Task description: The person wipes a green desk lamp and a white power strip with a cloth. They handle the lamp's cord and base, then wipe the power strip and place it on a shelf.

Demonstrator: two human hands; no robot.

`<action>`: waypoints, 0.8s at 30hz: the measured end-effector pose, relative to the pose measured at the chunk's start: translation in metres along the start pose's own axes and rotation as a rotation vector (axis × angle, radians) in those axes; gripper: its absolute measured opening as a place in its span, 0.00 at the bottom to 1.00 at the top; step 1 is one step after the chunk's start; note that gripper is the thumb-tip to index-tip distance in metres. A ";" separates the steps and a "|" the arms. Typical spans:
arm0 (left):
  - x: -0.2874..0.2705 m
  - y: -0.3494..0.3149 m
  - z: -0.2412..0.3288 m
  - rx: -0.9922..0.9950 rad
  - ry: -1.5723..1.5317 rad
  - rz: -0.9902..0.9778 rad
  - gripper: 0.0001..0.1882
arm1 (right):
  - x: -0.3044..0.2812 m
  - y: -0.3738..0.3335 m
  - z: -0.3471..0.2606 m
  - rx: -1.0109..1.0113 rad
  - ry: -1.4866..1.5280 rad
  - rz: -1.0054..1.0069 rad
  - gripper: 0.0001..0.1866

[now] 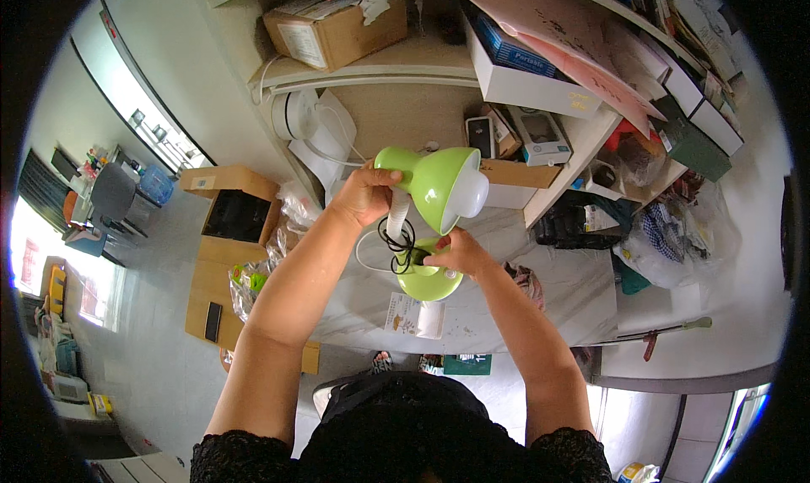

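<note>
A light-green desk lamp (416, 183) stands over the marble-patterned table. My left hand (363, 196) is wrapped round the back of its shade, beside the top of the white flexible neck (396, 215). The shade's white inner side faces right. A black power cord (403, 248) is looped in a bundle round the lower neck. My right hand (466, 253) is closed at the round green base (430, 286), its fingertips bent over the base next to the cord; the shade partly hides that spot.
A white card (402, 313) and a small white box (430, 320) lie near the table's front edge. Behind are shelves with a cardboard box (337, 34), a white box (531, 85) and a boxed device (540, 135). Plastic bags (671, 242) sit at right; an open carton (240, 213) stands left.
</note>
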State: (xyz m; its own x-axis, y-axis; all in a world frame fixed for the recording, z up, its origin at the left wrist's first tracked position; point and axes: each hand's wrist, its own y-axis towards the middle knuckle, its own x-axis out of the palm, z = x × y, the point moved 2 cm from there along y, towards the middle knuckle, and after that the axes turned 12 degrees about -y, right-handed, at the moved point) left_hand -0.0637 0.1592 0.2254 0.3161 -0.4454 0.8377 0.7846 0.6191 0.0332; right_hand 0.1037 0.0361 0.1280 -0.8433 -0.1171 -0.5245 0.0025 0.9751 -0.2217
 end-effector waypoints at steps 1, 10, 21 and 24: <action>-0.002 0.004 -0.001 -0.019 0.002 0.003 0.24 | -0.001 -0.001 -0.002 -0.037 -0.016 0.052 0.39; 0.005 0.039 -0.016 -0.118 0.179 -0.026 0.27 | 0.016 0.023 -0.015 -0.248 0.231 0.343 0.33; -0.007 0.049 0.018 -0.105 0.256 -0.130 0.30 | 0.012 0.068 -0.046 -0.548 -0.217 0.774 0.21; -0.017 0.040 0.029 0.172 0.395 0.031 0.32 | 0.002 0.095 -0.036 -0.420 -0.192 0.720 0.18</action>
State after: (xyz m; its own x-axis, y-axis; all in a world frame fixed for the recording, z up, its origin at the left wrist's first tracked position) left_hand -0.0537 0.2103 0.2285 0.5442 -0.6178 0.5676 0.6818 0.7199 0.1300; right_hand 0.0828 0.1354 0.1351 -0.6069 0.5650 -0.5590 0.2719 0.8085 0.5219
